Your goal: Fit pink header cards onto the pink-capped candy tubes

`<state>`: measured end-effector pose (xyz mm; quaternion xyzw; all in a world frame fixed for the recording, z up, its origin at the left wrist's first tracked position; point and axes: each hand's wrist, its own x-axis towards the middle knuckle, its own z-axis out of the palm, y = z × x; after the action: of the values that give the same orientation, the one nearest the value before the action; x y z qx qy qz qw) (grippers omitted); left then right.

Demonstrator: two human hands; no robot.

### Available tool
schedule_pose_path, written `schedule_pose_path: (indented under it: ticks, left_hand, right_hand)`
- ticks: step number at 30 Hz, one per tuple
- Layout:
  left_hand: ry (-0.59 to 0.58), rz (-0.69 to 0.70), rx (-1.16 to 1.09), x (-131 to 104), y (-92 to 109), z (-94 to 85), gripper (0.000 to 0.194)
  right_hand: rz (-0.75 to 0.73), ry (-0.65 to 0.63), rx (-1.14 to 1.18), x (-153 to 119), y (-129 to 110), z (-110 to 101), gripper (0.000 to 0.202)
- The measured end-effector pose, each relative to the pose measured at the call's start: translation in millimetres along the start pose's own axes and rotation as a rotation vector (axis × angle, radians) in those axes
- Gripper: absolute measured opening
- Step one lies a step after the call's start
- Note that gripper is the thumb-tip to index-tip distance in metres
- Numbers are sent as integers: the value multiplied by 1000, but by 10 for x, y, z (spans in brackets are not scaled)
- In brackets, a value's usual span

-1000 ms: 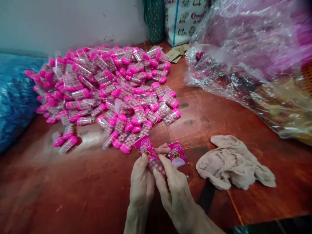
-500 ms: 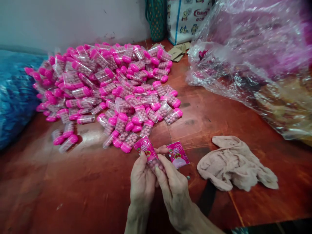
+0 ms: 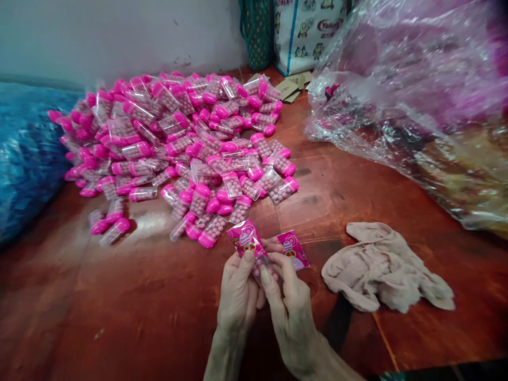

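Between my two hands is a clear candy container (image 3: 264, 267) of small pink balls, with a pink printed sleeve (image 3: 246, 238) around its upper end. My left hand (image 3: 238, 291) pinches the sleeve, thumb on its lower edge. Closed on the container's lower part is my right hand (image 3: 289, 296), its thumb on the clear side. Another printed sleeve (image 3: 297, 248) lies flat on the table just beyond my right fingers. A large heap of pink-capped containers (image 3: 174, 132) spreads out beyond my hands.
A crumpled beige cloth (image 3: 384, 264) lies on the red table (image 3: 138, 312) at the right. A blue bag (image 3: 27, 153) stands at the left edge. Clear plastic sheeting (image 3: 397, 90) covers the back right. Cardboard pieces (image 3: 291, 87) and a printed white bag (image 3: 304, 34) are at the back.
Both hands have shifted slightly right with the container and its sleeve, now covering more of the sleeve on the table. The grip looks much the same.
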<state>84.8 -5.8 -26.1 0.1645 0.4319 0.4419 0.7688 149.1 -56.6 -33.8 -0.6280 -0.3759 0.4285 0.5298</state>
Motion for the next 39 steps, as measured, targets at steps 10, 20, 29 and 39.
schedule_pose_path:
  ticks: [10, 20, 29, 39]
  left_hand:
    - [-77, -2, 8, -72, -4, 0, 24]
    - [-53, 3, 99, -95, -36, 7, 30]
    - [-12, 53, 273, -159, -28, 86, 34]
    - [13, -47, 112, -164, 10, 71, 23]
  right_hand:
    - [1, 5, 101, -8, -52, -76, 19]
    - [138, 26, 153, -27, -93, -85, 27]
    - [144, 83, 183, -24, -112, -90, 27]
    - [242, -56, 310, -59, -132, 4, 23]
